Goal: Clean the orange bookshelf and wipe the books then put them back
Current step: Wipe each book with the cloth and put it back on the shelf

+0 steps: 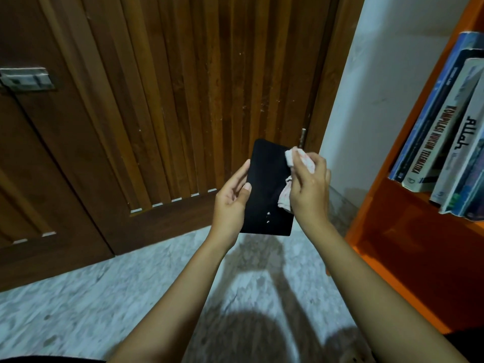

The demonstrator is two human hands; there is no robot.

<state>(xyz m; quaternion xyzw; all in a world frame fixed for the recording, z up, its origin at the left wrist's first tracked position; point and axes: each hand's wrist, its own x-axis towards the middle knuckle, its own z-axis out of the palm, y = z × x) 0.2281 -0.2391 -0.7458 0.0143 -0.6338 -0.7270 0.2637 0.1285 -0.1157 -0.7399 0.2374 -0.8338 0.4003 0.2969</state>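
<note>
A person holds a black book point(267, 189) upright, left of the orange bookshelf point(387, 218) and clear of its side panel. The left hand point(231, 203) grips the book's far edge, thumb on the cover, one finger running up the edge, the rest hidden behind. The right hand point(310, 189) bunches a pale cloth point(285, 197) in curled fingers against the cover's nearer half (a loose end trails down). Open marble floor point(104, 297) spreads left of the bookshelf; shelved books point(445, 127) stand spines out.
</note>
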